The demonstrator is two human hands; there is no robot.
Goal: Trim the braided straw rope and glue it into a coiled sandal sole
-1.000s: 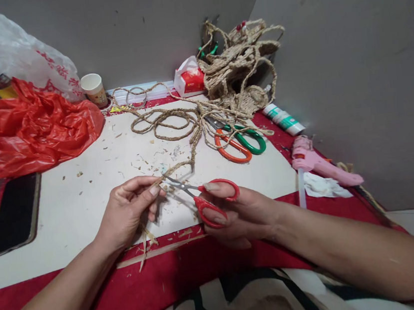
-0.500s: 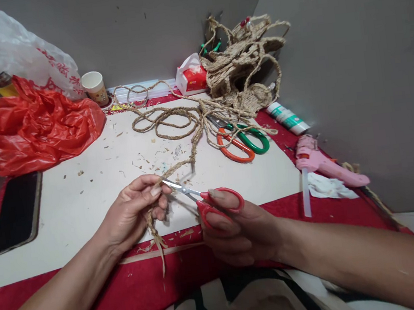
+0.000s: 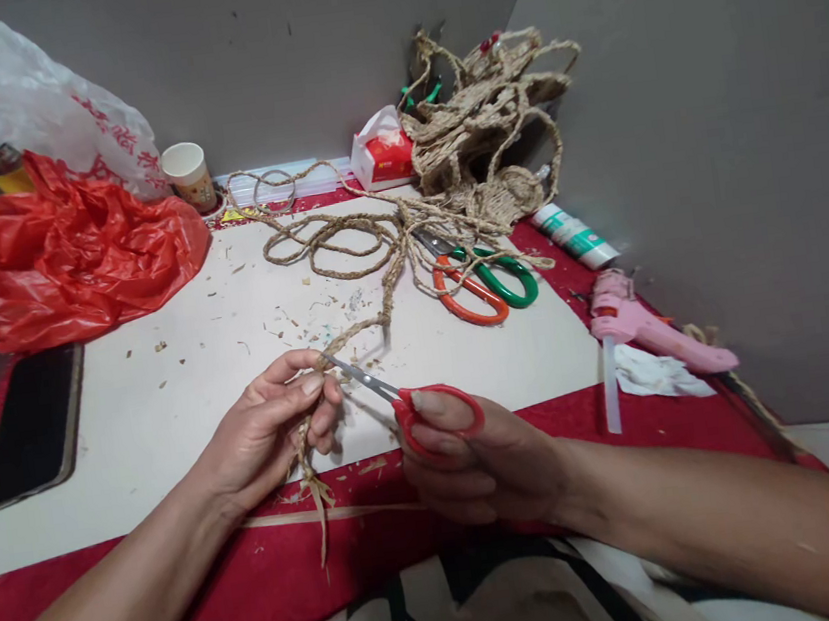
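Pinched between the thumb and fingers of my left hand (image 3: 282, 407) is a braided straw cord (image 3: 355, 333). Its frayed end (image 3: 318, 489) hangs below that hand, while the rest runs up to loose coils on the white board. In my right hand (image 3: 470, 455) are small scissors (image 3: 439, 418) with red handles, thumb and fingers through the loops. Their blades are close together, with the tips at the cord beside my left fingertips. Larger scissors (image 3: 483, 287) with one orange and one green handle lie by the coils, their blades partly under the cord.
A pink glue gun (image 3: 651, 332) lies at the right near a white-and-green tube (image 3: 576, 235). Woven straw pieces (image 3: 490, 130) are heaped behind, beside a tissue pack (image 3: 384, 153). To the left are a red plastic bag (image 3: 75, 256), a paper cup (image 3: 188, 177) and a phone (image 3: 34, 426).
The red-handled scissors have closed: their handle loops have come together and the blades have narrowed at the cord. My left hand keeps its pinch in nearly the same place.
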